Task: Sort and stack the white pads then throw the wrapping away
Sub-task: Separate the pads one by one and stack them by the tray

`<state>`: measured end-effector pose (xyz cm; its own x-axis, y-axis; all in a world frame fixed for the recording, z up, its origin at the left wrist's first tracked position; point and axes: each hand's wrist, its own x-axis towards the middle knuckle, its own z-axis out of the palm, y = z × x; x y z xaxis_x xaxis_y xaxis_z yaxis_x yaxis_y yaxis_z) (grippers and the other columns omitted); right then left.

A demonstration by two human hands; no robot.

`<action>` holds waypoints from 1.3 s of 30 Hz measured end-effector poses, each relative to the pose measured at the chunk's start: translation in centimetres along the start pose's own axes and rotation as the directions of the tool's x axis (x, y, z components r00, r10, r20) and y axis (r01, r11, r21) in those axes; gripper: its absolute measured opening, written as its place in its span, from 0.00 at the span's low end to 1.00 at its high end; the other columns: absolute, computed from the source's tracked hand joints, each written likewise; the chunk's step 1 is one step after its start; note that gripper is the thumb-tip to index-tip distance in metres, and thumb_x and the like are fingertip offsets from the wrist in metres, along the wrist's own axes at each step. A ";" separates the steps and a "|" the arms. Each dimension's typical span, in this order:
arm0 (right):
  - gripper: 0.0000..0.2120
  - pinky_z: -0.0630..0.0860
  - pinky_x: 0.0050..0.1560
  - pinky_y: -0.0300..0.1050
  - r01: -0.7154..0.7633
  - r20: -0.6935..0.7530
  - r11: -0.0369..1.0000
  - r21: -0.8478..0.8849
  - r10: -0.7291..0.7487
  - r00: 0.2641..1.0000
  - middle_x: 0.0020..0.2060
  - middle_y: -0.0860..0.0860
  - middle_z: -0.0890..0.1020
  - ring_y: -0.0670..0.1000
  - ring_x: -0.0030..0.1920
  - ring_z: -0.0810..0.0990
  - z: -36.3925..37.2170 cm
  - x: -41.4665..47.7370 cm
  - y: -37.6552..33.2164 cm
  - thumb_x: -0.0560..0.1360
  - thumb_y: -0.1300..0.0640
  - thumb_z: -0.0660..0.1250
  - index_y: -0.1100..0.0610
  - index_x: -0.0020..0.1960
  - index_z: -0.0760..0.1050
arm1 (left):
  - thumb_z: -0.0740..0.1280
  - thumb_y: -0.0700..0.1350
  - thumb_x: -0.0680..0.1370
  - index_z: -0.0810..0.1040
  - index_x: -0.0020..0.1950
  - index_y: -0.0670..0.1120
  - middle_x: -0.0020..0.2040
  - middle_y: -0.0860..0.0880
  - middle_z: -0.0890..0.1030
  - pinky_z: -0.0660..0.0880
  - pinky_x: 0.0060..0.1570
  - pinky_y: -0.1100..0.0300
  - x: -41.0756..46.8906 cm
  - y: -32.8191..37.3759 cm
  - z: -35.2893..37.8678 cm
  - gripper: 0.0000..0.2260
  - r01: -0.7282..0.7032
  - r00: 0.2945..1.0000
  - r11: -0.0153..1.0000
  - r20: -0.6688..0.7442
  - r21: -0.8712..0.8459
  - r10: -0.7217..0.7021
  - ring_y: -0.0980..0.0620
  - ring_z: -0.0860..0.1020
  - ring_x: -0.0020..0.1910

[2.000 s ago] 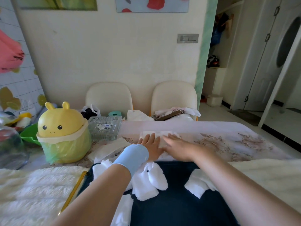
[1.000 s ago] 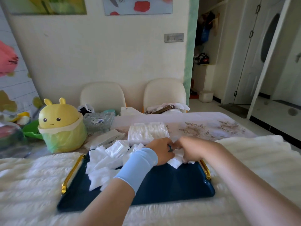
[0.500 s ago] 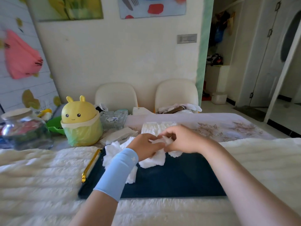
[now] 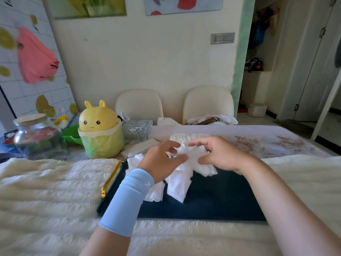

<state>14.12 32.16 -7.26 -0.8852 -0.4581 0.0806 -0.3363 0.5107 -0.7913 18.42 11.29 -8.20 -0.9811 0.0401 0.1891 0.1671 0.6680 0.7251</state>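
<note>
1. Near edge of the bench: a cream fleece cover (image 4: 46, 191) lies over it. A dark blue tray (image 4: 212, 196) with a gold handle (image 4: 110, 180) sits on the cover.

2. Far-left part of the tray: the loose pads (image 4: 177, 185) lie in a crumpled, overlapping heap, unsorted.

3. Above the tray's far edge: the left hand (image 4: 162, 161), in a pale blue sleeve (image 4: 129, 200), and the right hand (image 4: 221, 156) share one held pad (image 4: 191, 154). Each hand pinches it between the thumb and the curled fingers, and each forefinger is raised. Both pinches are narrow.

4. Just beyond the tray, on the bare bench: the stack (image 4: 184, 138) of sorted pads lies flat.

5. To the left of the stack: a flat white sheet, probably the wrapping (image 4: 142, 146), lies near a yellow rabbit-faced bin (image 4: 99, 126) with a liner bag.

Handling, as judged from this view:
- The pads look thin, soft and very light. They droop wherever they are unsupported.
- Take hold at two opposite edges or corners and pull the pad gently taut to flatten it.
- Do not pinch the centre, because this bunches the pad.
- Overlapping pads may lift together, so separate them at an edge.
- Lower each pad square onto the stack. A dropped pad may drift or fold.
- The wrapping is likely light and limp, so gather it in a full grip.
</note>
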 end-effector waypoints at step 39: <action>0.06 0.83 0.37 0.49 -0.029 -0.261 0.839 0.544 0.202 0.944 0.41 0.54 0.87 0.52 0.36 0.86 2.7 0.7 -1.5 0.77 0.56 0.73 0.57 0.52 0.84 | 0.73 0.42 0.76 0.81 0.46 0.43 0.42 0.45 0.86 0.81 0.38 0.57 -1.2 -1.3 -0.7 0.03 0.165 0.905 0.526 -0.084 -0.834 -0.417 0.48 0.84 0.38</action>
<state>14.90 29.09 -7.63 -0.9875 -0.1391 0.0744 -0.0815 0.0461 -0.9956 19.43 9.85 -8.88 -0.9494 -0.3049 -0.0755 0.0074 -0.2620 0.9650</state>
